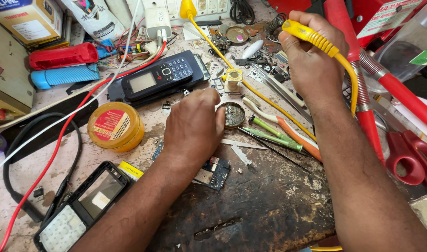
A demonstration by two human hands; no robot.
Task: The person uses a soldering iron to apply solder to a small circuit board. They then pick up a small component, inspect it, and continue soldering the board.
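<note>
Nearby, two green screwdrivers (274, 133) lie beside one circuit board (213, 172).

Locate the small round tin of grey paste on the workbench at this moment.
In the head view, the round tin sits mid-bench, just right of the left hand, with the green-handled screwdrivers on its other side.

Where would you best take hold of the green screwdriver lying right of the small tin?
Probably the thicker green handle of the green screwdriver, pinched from above across its width. It lies flat on the workbench, so its sides are exposed; the orange-handled tool crowds its far side, so approach from the near side.
</note>
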